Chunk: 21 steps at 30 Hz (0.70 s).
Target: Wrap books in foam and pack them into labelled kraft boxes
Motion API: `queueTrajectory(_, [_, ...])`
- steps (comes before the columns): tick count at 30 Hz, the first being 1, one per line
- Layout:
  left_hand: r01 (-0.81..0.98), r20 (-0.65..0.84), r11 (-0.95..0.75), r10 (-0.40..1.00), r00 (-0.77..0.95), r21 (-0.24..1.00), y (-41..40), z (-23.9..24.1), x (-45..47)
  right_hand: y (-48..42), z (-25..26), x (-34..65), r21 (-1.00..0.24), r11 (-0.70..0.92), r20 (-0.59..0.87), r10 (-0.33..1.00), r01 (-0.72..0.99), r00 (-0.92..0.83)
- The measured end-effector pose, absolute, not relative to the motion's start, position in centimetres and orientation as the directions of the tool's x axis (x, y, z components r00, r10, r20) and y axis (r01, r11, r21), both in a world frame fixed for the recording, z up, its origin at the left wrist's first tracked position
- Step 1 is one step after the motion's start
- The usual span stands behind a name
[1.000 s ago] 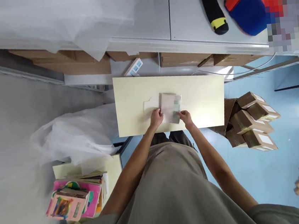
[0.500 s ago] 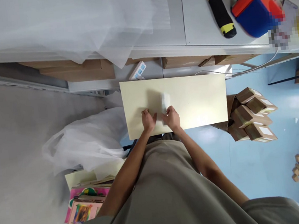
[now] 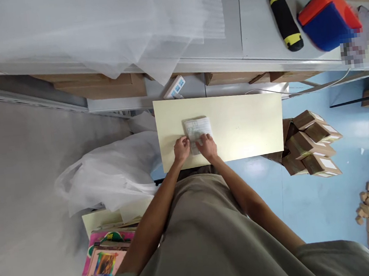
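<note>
A small flat packet, pale with printed colour showing through a clear wrap, lies on a pale yellow board. My left hand rests at the packet's near left corner with fingers curled on its edge. My right hand presses on the packet's near right part, fingers bent over it. Both hands sit close together at the board's near edge. The lower part of the packet is hidden under my fingers.
A grey bench beyond the board carries a black and yellow utility knife, a red and blue box and foam sheeting. Cardboard boxes are stacked at the right, a white bag and colourful books at the left.
The packet was turned over to the left and now lies flat again, further left on the board. My hands came closer together and now press on its near edge.
</note>
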<state>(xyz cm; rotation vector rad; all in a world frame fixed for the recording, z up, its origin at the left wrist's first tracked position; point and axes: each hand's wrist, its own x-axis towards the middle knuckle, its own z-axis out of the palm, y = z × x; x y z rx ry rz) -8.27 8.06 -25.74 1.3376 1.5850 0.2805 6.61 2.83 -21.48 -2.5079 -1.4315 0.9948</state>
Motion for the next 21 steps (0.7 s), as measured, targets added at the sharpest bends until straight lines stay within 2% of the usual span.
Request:
queueTrajectory(2, [0.594,-0.535,0.358,0.832,0.149,0.721,7.5,-25.5,-8.1,1.5,-21.7,9.4,-0.391,-0.634,-0.409,0.769,0.668,0.49])
queueTrajectory(4, [0.589,-0.542,0.358,0.824,0.166,0.724,7.1,-25.3,-7.8,0.6,-22.2,11.9,-0.458,-0.696,-0.42,0.718,0.553,0.556])
queueTrajectory(7, [0.602,-0.562,0.379,0.815,0.143,0.703,6.8,-25.2,-7.3,0.1,-23.2,14.1,-0.6,-0.739,-0.557,0.661,0.307,0.503])
queueTrajectory(9, [0.604,-0.582,0.402,0.803,0.127,0.688,7.0,-25.3,-7.2,0.4,-23.8,14.4,-0.634,-0.74,-0.606,0.656,0.226,0.45])
queueTrajectory(16, [0.585,-0.578,0.429,0.812,0.085,0.689,9.2,-25.7,-8.6,2.3,-23.4,12.3,-0.627,-0.724,-0.619,0.687,0.287,0.38])
queueTrajectory(21, [0.574,-0.525,0.432,0.851,-0.005,0.696,12.4,-26.2,-10.4,5.9,-22.9,9.3,-0.57,-0.727,-0.603,0.687,0.383,0.406])
